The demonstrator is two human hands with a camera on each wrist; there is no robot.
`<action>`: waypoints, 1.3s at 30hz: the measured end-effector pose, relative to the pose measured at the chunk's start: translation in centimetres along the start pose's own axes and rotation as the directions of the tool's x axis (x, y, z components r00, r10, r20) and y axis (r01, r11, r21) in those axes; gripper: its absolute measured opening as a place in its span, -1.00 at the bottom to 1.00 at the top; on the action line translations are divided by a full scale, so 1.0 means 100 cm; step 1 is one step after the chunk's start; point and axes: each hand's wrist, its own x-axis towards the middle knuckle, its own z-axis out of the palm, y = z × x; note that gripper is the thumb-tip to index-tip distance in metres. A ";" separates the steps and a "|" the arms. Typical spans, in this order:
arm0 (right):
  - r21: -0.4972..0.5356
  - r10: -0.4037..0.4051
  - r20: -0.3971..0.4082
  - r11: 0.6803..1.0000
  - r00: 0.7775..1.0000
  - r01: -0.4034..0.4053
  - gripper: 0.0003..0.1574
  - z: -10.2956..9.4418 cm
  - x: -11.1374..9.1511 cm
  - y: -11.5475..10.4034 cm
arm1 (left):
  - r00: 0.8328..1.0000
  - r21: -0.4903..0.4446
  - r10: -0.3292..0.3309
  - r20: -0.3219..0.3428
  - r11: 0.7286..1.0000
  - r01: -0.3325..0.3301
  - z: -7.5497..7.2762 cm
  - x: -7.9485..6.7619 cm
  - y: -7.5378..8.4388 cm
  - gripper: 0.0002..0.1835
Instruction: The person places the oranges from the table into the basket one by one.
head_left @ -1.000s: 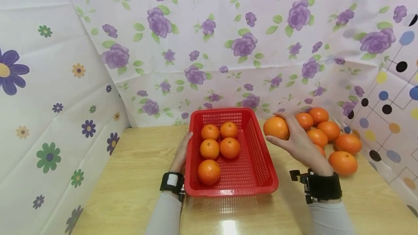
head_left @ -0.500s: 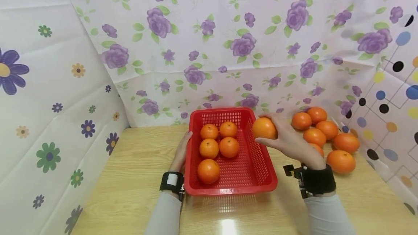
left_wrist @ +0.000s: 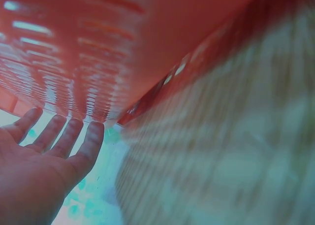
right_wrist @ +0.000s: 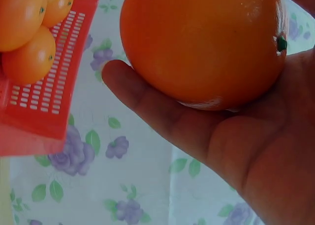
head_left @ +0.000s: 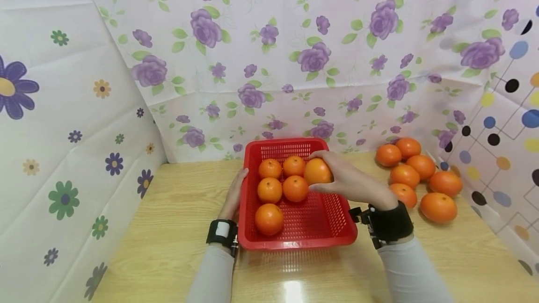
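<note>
My right hand (head_left: 353,182) grips an orange (head_left: 317,172) between thumb and fingers, over the right part of a red perforated basket (head_left: 297,246). In the right wrist view the held orange (right_wrist: 202,43) rests against the fingers and palm, its green stem spot showing. Several oranges sit in the basket's left and middle, one of them a nearer orange (head_left: 269,219). My left hand (head_left: 234,195) lies along the basket's left outer wall. In the left wrist view its fingers (left_wrist: 88,141) reach out fairly straight to the basket's side; the thumb is hidden there.
Several loose oranges lie grouped on the wooden table (head_left: 168,247) to the right, including one at the near end (head_left: 438,208). A flowered sheet (head_left: 269,60) hangs behind the basket, with patterned sheets at left and right.
My right hand has carried the orange leftward, from beside the basket to over its right part. The left hand and the basket have stayed practically in place.
</note>
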 end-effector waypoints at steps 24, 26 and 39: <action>-0.094 0.131 0.428 0.990 0.894 -0.101 -0.27 0.031 0.031 -0.015 | 0.999 0.010 -0.018 -0.028 1.000 0.018 0.000 0.001 0.001 -0.28; -0.101 0.142 0.450 0.989 0.882 -0.108 -0.31 0.035 0.034 -0.016 | 0.999 0.023 -0.017 -0.030 1.000 0.018 -0.001 0.001 0.001 -0.27; -0.163 0.237 0.552 0.971 0.800 -0.175 -0.41 0.056 0.040 -0.022 | 0.999 0.013 -0.029 -0.031 0.999 0.029 -0.002 0.002 -0.001 -0.25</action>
